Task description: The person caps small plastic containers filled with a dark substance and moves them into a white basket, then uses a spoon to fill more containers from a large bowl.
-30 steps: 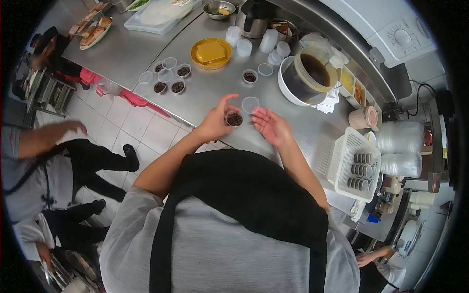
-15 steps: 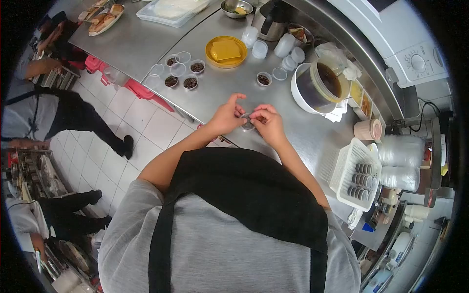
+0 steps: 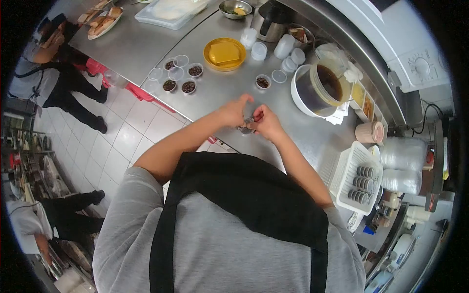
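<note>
A small clear portion cup point(image 3: 245, 130) with dark contents stands near the counter's front edge, between my two hands. My left hand point(image 3: 233, 113) holds the cup's left side, thumb at the rim and index finger raised. On the other side, my right hand point(image 3: 266, 125) pinches the rim with bent fingers. Whether a lid lies on this cup is hard to see under the fingers. Beyond the hands stands an uncovered cup of dark sauce point(image 3: 263, 82), with a clear round lid point(image 3: 279, 76) beside it. Farther left are several similar filled cups point(image 3: 188, 87) and loose lids point(image 3: 176, 73).
A yellow dish point(image 3: 225, 54) sits farther back, near stacked clear cups point(image 3: 259, 51). To the right are a tub of dark liquid point(image 3: 328, 84) in a white bowl point(image 3: 298, 93) and a white basket point(image 3: 345, 171) with stacked lidded cups. Co-workers point(image 3: 63, 83) stand at left.
Both hands stay at the cup; the right fingers have drawn closer together over its rim. A co-worker at upper left has shifted, legs now farther back. The view has tilted slightly.
</note>
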